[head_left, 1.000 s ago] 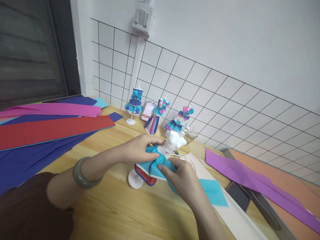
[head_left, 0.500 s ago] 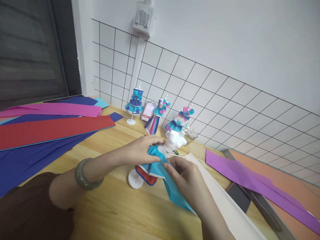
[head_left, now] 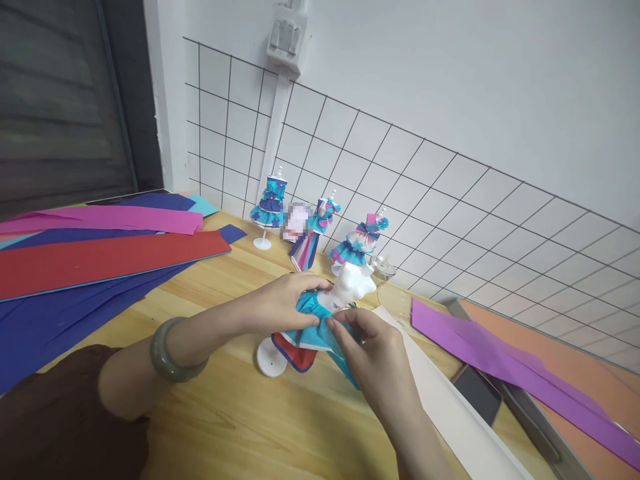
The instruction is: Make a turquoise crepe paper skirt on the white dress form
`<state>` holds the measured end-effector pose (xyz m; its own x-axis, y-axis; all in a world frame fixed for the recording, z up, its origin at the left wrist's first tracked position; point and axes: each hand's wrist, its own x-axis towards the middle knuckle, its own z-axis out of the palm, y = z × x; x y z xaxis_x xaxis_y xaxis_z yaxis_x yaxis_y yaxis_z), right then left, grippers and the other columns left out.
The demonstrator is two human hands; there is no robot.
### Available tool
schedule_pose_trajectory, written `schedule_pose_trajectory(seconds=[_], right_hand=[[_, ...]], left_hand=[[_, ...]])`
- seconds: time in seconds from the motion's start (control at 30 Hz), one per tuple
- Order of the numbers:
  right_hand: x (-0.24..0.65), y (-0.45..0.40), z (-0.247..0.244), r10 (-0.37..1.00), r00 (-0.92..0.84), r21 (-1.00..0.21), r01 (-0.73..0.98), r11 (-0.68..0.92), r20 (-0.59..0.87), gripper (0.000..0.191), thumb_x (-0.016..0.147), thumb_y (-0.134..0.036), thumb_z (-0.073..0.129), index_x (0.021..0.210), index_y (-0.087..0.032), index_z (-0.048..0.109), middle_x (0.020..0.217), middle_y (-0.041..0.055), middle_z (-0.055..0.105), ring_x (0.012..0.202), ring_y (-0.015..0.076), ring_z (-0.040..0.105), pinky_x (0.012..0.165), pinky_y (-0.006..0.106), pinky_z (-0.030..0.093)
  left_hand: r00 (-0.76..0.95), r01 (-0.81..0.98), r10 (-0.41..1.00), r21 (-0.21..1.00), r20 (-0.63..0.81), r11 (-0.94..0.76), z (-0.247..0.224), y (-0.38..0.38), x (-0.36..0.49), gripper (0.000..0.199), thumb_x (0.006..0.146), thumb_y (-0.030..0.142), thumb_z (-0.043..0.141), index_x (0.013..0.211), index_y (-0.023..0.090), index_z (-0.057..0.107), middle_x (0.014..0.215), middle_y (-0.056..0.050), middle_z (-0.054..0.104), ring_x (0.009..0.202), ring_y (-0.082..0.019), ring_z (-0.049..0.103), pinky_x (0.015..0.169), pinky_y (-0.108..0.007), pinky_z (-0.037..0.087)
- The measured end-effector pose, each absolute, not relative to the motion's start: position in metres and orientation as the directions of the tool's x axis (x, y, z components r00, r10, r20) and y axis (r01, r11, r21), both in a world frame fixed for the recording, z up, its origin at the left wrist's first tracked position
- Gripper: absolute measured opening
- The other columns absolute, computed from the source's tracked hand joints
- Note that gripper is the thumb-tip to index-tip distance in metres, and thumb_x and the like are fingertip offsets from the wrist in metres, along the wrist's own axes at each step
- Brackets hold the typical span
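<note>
A small white mannequin [head_left: 353,283] leans to the right, its round white base [head_left: 271,359] tipped toward me at lower left. Around its waist lies a gathered turquoise paper skirt [head_left: 311,337] with a white edge, over a red layer [head_left: 296,352] with blue trim. My left hand [head_left: 293,300] is wrapped around the waist, thumb pressing on the pleats. Thumb and fingers of my right hand [head_left: 373,343] pinch the turquoise paper at the front of the waist. The paper's loose end hangs below that hand, partly hidden by it.
Behind stand dressed mannequins: one in blue tiers [head_left: 270,207], one with a striped train [head_left: 320,230], one with bows [head_left: 357,243]. Coloured paper sheets [head_left: 110,257] cover the left. At right are a cream strip [head_left: 450,407], purple paper [head_left: 500,360] and a dark phone [head_left: 477,393].
My right hand has drawn the turquoise paper in against the waist, so its loose end now reaches less far down and right. The left hand stays nearly in place.
</note>
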<state>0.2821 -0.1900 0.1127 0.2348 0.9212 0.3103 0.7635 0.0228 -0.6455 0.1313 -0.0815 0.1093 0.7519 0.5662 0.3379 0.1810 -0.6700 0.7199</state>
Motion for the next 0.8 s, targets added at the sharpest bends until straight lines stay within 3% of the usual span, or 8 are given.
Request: schedule_pose_trajectory(seconds=[0.27, 0.6, 0.8], right_hand=[[0.2803, -0.1866, 0.1110, 0.910, 0.293, -0.612, 0.789, -0.056, 0.295, 0.017, 0.080, -0.037, 0.056, 0.072, -0.022, 0.062, 0.069, -0.0001, 0.065, 0.062, 0.0169, 0.055, 0.056, 0.027, 0.038], [0.2827, -0.1842, 0.1088, 0.911, 0.314, -0.660, 0.749, -0.064, 0.269, 0.019, 0.079, -0.039, 0.057, 0.070, -0.021, 0.056, 0.067, -0.0011, 0.061, 0.062, 0.0161, 0.052, 0.058, 0.026, 0.037], [0.2831, -0.1847, 0.1067, 0.915, 0.301, -0.643, 0.763, -0.063, 0.267, 0.019, 0.079, -0.039, 0.056, 0.072, -0.022, 0.056, 0.066, -0.0010, 0.061, 0.062, 0.0161, 0.051, 0.056, 0.025, 0.036]], left_hand=[[0.755, 0.179, 0.562, 0.719, 0.338, -0.672, 0.1102, -0.0819, 0.1313, 0.046, 0.068, 0.022, 0.062, 0.113, 0.021, 0.054, 0.115, -0.004, 0.060, 0.107, -0.023, 0.055, 0.089, -0.032, 0.045], [0.778, 0.118, 0.518, 0.726, 0.357, -0.677, 0.1107, -0.0806, 0.1306, 0.041, 0.070, 0.019, 0.058, 0.111, 0.022, 0.055, 0.110, -0.002, 0.061, 0.100, -0.021, 0.057, 0.084, -0.030, 0.046], [0.764, 0.116, 0.555, 0.775, 0.330, -0.622, 0.1124, -0.0814, 0.1299, 0.036, 0.072, 0.031, 0.063, 0.105, 0.020, 0.057, 0.105, -0.003, 0.063, 0.097, -0.021, 0.059, 0.081, -0.029, 0.046]])
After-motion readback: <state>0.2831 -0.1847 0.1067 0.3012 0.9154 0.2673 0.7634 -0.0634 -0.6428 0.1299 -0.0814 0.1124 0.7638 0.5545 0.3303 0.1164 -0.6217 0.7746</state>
